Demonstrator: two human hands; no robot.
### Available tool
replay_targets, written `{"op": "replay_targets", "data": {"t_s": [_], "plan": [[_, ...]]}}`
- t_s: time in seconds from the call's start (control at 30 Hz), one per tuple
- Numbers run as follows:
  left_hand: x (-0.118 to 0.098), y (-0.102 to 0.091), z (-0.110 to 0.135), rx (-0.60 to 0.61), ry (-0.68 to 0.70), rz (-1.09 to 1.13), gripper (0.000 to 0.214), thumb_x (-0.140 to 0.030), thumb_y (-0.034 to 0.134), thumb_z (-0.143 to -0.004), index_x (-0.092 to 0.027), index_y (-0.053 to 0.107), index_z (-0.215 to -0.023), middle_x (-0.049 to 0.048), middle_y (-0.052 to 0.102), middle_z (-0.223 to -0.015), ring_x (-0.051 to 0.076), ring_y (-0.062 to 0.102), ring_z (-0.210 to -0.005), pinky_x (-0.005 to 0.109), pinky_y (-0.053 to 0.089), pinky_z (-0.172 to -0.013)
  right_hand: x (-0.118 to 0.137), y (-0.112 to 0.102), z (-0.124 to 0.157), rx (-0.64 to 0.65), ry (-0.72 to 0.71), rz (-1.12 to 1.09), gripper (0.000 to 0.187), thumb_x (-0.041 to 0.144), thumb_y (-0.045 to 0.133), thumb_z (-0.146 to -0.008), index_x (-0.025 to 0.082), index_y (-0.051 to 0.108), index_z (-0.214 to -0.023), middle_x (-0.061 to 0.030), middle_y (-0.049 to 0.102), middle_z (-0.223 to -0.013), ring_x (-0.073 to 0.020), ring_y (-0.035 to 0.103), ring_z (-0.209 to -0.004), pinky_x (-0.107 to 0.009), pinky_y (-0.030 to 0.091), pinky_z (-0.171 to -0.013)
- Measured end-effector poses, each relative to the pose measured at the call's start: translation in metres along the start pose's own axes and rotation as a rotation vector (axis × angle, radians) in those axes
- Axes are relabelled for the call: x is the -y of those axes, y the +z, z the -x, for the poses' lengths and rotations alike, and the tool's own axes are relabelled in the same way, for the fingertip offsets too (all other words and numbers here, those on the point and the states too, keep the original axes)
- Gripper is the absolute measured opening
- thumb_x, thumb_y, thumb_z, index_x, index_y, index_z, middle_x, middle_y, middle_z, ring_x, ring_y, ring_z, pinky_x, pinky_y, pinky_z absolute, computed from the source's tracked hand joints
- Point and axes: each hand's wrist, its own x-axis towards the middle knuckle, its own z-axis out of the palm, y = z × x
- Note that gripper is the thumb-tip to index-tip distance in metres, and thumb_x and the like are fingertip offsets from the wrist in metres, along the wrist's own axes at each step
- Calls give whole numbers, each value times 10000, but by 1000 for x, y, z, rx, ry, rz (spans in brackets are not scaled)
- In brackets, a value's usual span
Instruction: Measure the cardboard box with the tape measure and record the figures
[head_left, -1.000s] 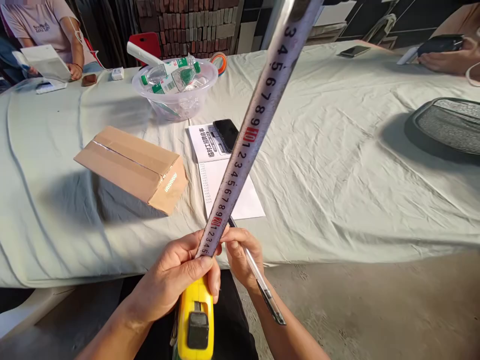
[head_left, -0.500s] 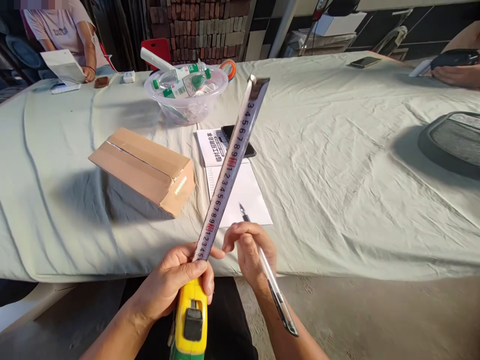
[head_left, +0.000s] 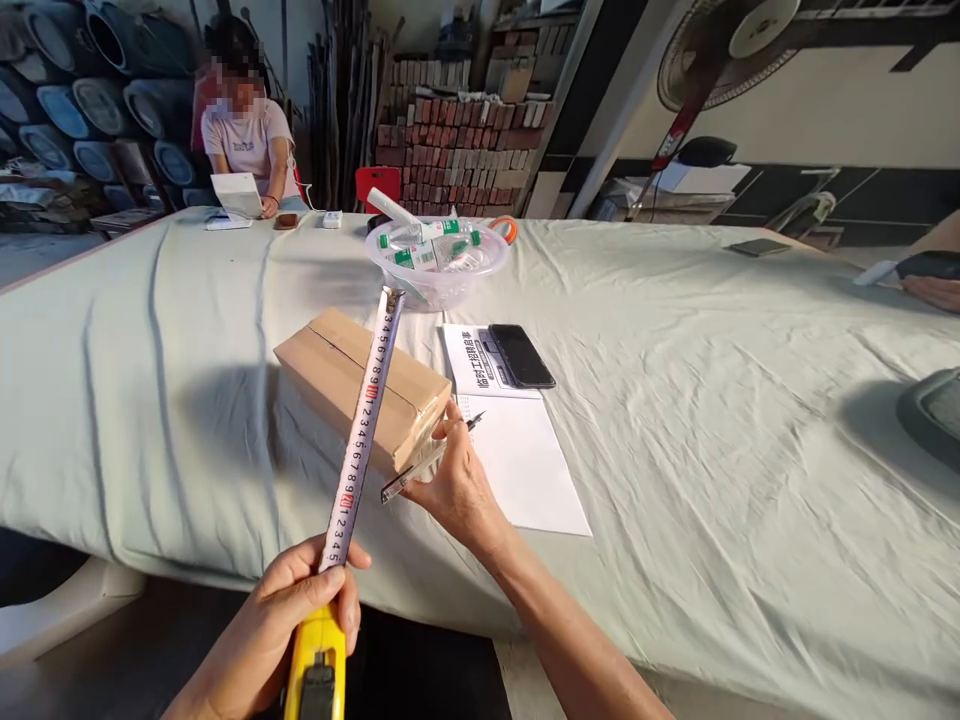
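My left hand (head_left: 296, 615) grips a yellow tape measure (head_left: 319, 665) low in the view. Its numbered blade (head_left: 364, 425) sticks up and forward, and its tip sits over the cardboard box (head_left: 360, 385). My right hand (head_left: 454, 480) reaches to the near right corner of the box. It holds a clear pen (head_left: 431, 458) across its fingers, with the tip pointing right over the white paper (head_left: 525, 460).
A black phone (head_left: 521, 355) lies on a printed sheet behind the paper. A clear bowl (head_left: 439, 265) holds plastic bottles. A seated person (head_left: 244, 150) is at the far end of the cloth-covered table (head_left: 712, 400). Another person's hand (head_left: 934, 290) is at the right edge.
The view tilted up. My right hand left the tape blade and reached forward to the box corner with the pen. The blade swung left, over the box.
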Motion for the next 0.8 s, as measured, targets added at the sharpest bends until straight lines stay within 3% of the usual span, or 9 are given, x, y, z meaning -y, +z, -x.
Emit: {"op": "replay_targets", "data": {"t_s": [0.17,0.3,0.4,0.6,0.8], "plan": [[-2,-5,1,-26,19,44,183,-301,627,-872,-167,676,-987,17,617,-650,137,563,-576,240,389,-557,-21,-12,-21,57,-125,-43,521,224,740,-683,246,333,-1008,-201,386,-1445,-306,507,-1262,-448,516,-924],[1,2,0,15,-29,82,172,-290,604,-881,-159,676,-966,24,620,-646,143,571,-557,251,402,-553,-48,-32,-33,180,-243,-17,503,203,732,-712,245,346,-1031,-206,353,-1476,-320,402,-1381,-488,448,-1039],[2,12,-1,38,-46,91,158,-273,601,-874,-150,675,-942,29,622,-641,149,582,-556,254,412,-555,-59,-39,-34,190,-249,-17,511,207,740,-714,248,351,-1042,-206,329,-1502,-336,330,-1434,-518,409,-1077],[11,26,6,-28,-60,24,192,-318,635,-843,-144,670,-916,29,617,-627,145,578,-540,239,385,-545,-60,-41,-30,184,-270,-56,504,190,726,-718,259,338,-1033,-202,262,-1560,-326,296,-1457,-494,386,-1097],[21,19,16,-124,-87,-72,279,-388,680,-805,-138,671,-928,21,609,-638,140,560,-569,234,384,-559,-57,-45,-30,162,-295,-66,508,174,725,-706,248,349,-1039,-224,233,-1570,-316,347,-1433,-465,392,-1088]]}}
